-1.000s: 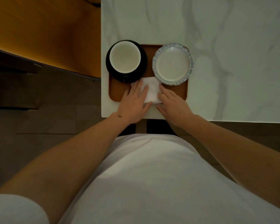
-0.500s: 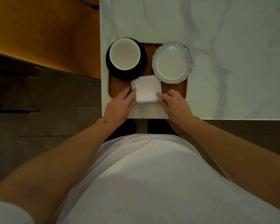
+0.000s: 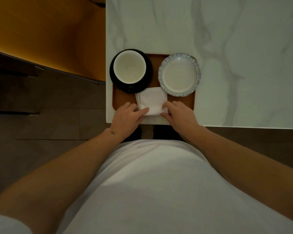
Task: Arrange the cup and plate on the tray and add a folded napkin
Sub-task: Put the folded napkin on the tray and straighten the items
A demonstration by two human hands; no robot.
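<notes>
White folded square napkin (image 3: 152, 100) on the brown wooden tray (image 3: 121, 99), near of white cup (image 3: 129, 68) and blue-rimmed plate (image 3: 179, 74). Left hand (image 3: 128, 116) and right hand (image 3: 179, 114) apparently pinch its 2 near corners; square it gently, avoiding the crockery.

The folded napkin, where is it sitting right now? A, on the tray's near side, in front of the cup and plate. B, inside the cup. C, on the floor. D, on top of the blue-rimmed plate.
A: the napkin lies on the tray, nearer than the cup and plate, both hands at its near edge.
</notes>
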